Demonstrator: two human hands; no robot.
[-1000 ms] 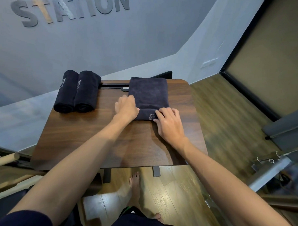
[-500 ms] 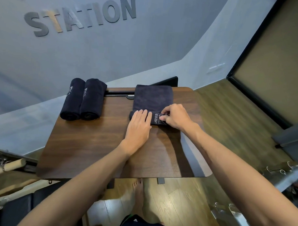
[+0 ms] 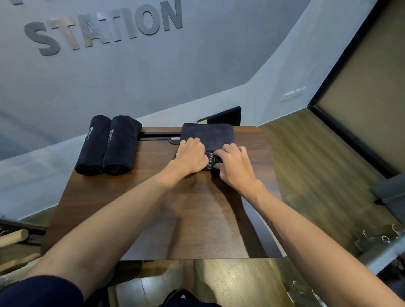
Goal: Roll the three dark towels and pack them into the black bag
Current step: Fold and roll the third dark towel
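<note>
A third dark towel [image 3: 209,135] lies folded flat at the far middle of the wooden table [image 3: 167,216], its near end turned into a small roll with white lettering. My left hand [image 3: 191,156] grips the left part of that roll, fingers curled over it. The right part is held the same way by my right hand [image 3: 233,164]. Two rolled dark towels [image 3: 94,145] [image 3: 120,144] lie side by side at the table's far left corner. No black bag is in view.
A thin black object [image 3: 160,136] lies along the table's far edge, and a black panel [image 3: 223,115] stands behind it. A grey wall with raised letters rises beyond. Wooden handles [image 3: 8,238] lie at lower left; metal equipment [image 3: 382,247] stands at right on the wood floor.
Both hands have rolled the towel's near end away from me, so the roll is thicker and the flat part shorter. The two finished rolls have not moved.
</note>
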